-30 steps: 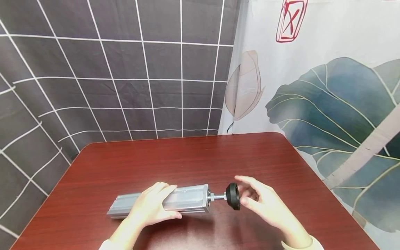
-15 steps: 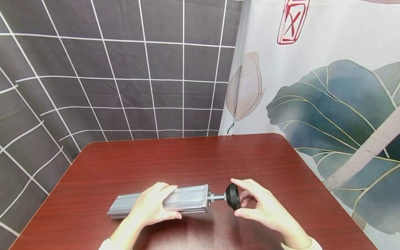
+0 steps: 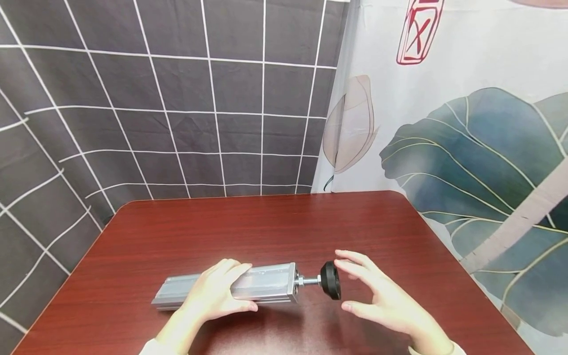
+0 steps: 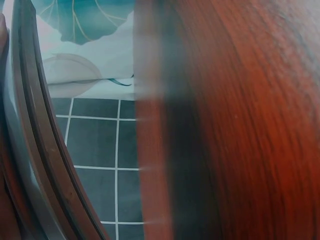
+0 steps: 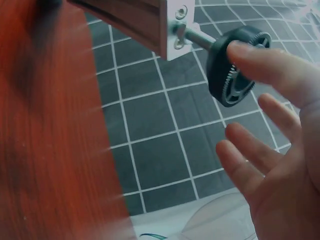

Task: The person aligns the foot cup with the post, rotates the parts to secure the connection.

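A length of silver aluminium profile point(image 3: 266, 282) lies crosswise over the near part of the table. My left hand point(image 3: 213, 293) grips it around the middle, thumb on the near side and fingers over the far side. From the profile's right end plate a threaded rod point(image 3: 310, 280) with nuts sticks out, carrying a round black levelling foot point(image 3: 330, 280). Just right of that foot is my right hand point(image 3: 381, 298), fingers and thumb spread apart. The right wrist view shows the ribbed underside of the levelling foot point(image 5: 235, 65) beside the thumb. Grooves along the profile point(image 4: 45, 140) fill the left wrist view's left side.
The reddish-brown wooden table point(image 3: 248, 222) has rounded far corners. Behind it hangs a grey cloth with white grid lines point(image 3: 177, 108); to the right is a white curtain with a large leaf print point(image 3: 470, 148).
My right fingers closed around the levelling foot half a second ago; now they are spread and the hand sits slightly further right. My left hand and the profile stay put.
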